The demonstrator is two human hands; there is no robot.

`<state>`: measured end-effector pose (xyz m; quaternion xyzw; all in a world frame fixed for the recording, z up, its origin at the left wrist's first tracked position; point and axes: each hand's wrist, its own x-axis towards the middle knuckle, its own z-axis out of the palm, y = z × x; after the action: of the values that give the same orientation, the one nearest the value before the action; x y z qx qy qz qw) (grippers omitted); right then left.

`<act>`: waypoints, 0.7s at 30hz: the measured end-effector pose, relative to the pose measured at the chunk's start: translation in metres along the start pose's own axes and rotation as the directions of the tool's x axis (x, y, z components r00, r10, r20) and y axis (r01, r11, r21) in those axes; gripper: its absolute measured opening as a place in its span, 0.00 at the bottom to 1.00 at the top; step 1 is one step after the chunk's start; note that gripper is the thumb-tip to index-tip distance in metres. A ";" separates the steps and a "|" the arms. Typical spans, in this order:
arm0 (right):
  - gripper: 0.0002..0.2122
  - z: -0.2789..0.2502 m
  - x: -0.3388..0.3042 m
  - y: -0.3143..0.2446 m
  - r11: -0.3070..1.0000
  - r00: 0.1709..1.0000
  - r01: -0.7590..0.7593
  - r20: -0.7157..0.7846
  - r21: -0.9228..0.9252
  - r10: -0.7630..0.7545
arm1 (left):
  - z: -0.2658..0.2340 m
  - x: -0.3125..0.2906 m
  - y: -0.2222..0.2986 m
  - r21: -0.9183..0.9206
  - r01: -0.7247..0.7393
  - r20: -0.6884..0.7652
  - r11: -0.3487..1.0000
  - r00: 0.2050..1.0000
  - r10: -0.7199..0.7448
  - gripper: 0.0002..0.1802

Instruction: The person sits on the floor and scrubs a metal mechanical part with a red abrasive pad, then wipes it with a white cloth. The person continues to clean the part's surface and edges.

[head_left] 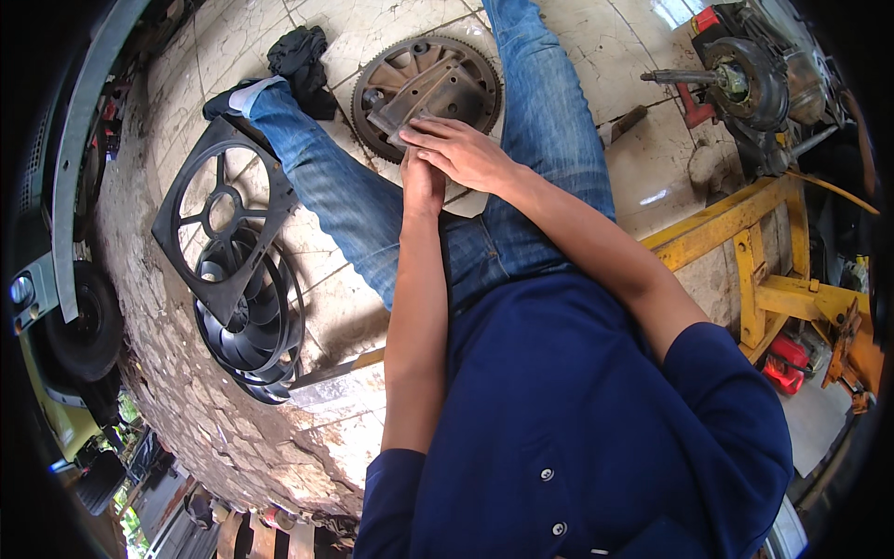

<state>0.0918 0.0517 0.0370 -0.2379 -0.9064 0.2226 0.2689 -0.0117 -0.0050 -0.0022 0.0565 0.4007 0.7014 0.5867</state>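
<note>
Between my legs a toothed flywheel (371, 96) lies flat on the tiles. A dull metal plate (456, 96) with holes sits at a slant over it, with its near edge at my hands. My right hand (463, 156) lies across that edge, fingers long and close together, hooked over the near corner. Just under it, my left hand (424, 184) grips the same corner from the near side. The right hand covers most of the left fingers. Whether the plate rests on the flywheel or is lifted off it, I cannot tell.
To the left lie a black fan shroud (177, 197) and a black fan (244, 337). A dark cloth (298, 58) is near my left foot. At the right are a greasy shafted machine part (754, 84), a handled tool (627, 123) and a yellow metal frame (717, 224).
</note>
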 end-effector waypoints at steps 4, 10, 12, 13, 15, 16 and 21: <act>0.20 -0.001 -0.002 0.003 0.993 0.996 -0.073 0.055 0.096 0.068 | 0.004 -0.006 0.001 0.022 0.041 -0.029 0.999 0.999 -0.040 0.23; 0.22 -0.006 -0.001 0.008 0.978 0.992 -0.098 0.093 0.184 0.082 | 0.002 -0.004 0.003 0.073 0.130 -0.060 0.989 0.990 -0.126 0.23; 0.23 -0.005 -0.004 0.011 0.980 0.989 -0.111 0.111 0.167 0.093 | 0.008 -0.006 0.004 0.082 0.142 -0.083 0.986 0.987 -0.135 0.23; 0.23 -0.005 -0.003 0.010 0.980 0.988 -0.115 0.122 0.160 0.096 | 0.009 -0.007 0.004 0.086 0.146 -0.097 0.986 0.986 -0.137 0.23; 0.24 -0.006 -0.001 0.006 0.990 0.995 -0.024 0.099 0.142 0.010 | -0.003 -0.002 -0.001 0.073 0.097 -0.070 0.993 0.993 -0.092 0.23; 0.24 -0.006 -0.001 0.004 0.991 0.995 0.018 0.091 0.134 -0.030 | -0.009 0.000 -0.004 0.065 0.076 -0.058 0.995 0.996 -0.073 0.23; 0.21 -0.003 -0.002 0.011 0.962 0.984 -0.166 0.107 0.216 0.146 | 0.002 -0.003 0.001 0.078 0.148 -0.106 0.986 0.985 -0.139 0.21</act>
<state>0.0987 0.0599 0.0327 -0.2665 -0.8650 0.3544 0.2347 -0.0107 -0.0065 0.0005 0.0172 0.4622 0.6414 0.6121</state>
